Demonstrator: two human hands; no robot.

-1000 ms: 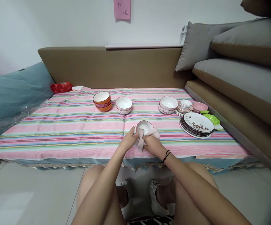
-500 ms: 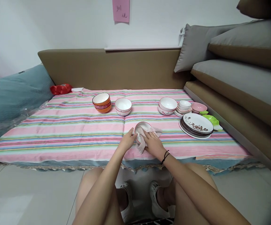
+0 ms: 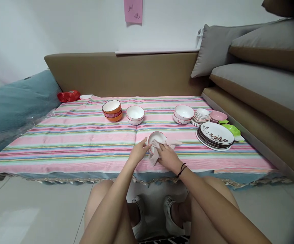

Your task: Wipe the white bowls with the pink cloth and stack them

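Low over the striped cloth, a white bowl with a red rim (image 3: 157, 136) is between my hands. My left hand (image 3: 138, 151) grips the bowl's left side, thumb at the rim. A pale pink cloth (image 3: 154, 156) lies bunched over the bowl's near and right side. My right hand (image 3: 169, 158) holds this cloth against the bowl, fingers partly hidden in its folds. Beyond them stand two stacked white bowls (image 3: 135, 114) and, further right, another white bowl stack (image 3: 184, 114).
An orange bowl stack (image 3: 112, 111) stands left of the white bowls. On the right are brown-patterned plates (image 3: 216, 133), small white dishes (image 3: 202, 113), pink bowls (image 3: 218, 116) and a green leaf-shaped dish (image 3: 232, 130). Grey cushions (image 3: 264, 81) rise along the right side. Red wrapped bundle (image 3: 68, 96) lies far left.
The view has shifted slightly, so everything appears a little further right. The cloth's folds have changed and its right end reaches further out; both hands keep their hold.
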